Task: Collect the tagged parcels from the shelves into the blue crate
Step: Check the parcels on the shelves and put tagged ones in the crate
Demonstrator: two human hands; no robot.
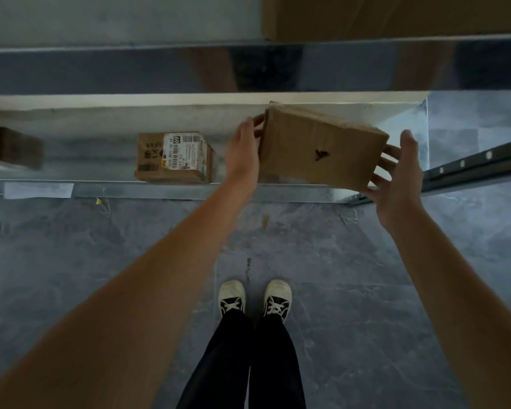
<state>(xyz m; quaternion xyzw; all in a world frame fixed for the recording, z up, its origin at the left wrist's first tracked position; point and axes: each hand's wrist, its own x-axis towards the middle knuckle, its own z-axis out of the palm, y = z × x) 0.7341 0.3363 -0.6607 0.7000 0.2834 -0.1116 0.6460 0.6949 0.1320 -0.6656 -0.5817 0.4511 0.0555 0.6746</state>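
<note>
Lower centre: black-and-white sneakers (254, 298) on grey floor. Mid-frame right: left hand (244, 149) and right hand (397, 178) grip a plain cardboard parcel (322, 149) between them, tilted above the shelf edge (160, 191). Centre-left, on the shelf: labelled parcel (174, 157), barcodes, "69".

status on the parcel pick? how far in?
Done: nothing confirmable; the blue crate is out of view. In hand: a plain cardboard box, tilted over the shelf edge, held between left hand and right hand. Left: a labelled parcel and another box remain on the shelf.
</note>
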